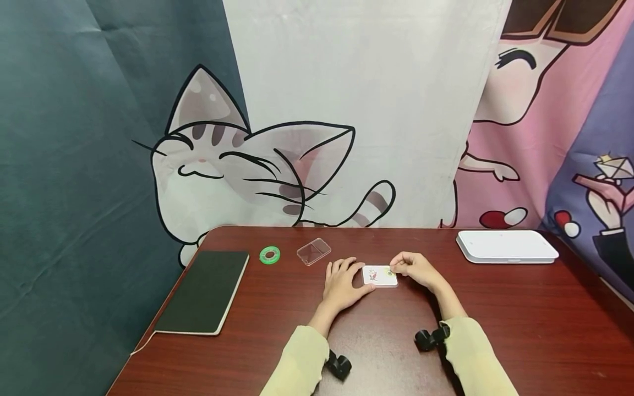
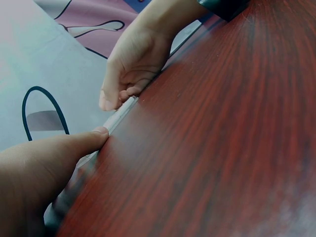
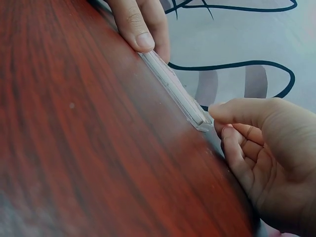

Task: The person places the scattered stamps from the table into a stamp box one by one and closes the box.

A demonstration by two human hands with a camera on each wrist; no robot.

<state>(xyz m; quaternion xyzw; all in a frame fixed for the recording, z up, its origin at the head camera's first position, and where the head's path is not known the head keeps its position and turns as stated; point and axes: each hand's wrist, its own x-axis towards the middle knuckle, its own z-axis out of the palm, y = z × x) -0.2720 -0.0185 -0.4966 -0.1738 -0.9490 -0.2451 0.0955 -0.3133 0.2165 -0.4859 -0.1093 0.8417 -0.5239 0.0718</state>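
Observation:
A thin clear plastic case [image 3: 173, 94] holding white cards lies flat on the table. Its top card [image 1: 378, 276] shows a small red figure at the left and a yellow-green spot at the right. My left hand [image 1: 342, 286] holds the left end, thumb [image 2: 94, 140] at the near edge and fingers spread beyond the far side. At the far right corner, my right hand [image 1: 415, 269] has thumb and forefinger pinched together on the card's edge, the other fingers curled in. What lies between those fingertips is mostly hidden.
A clear plastic lid [image 1: 314, 251] lies behind my left hand, beside a green tape roll [image 1: 269, 255]. A dark green notebook-like pad [image 1: 203, 291] with a white cord is at the left. Back right is a white flat box [image 1: 507, 246]. Cartoon curtains [image 1: 376, 82] hang behind the table.

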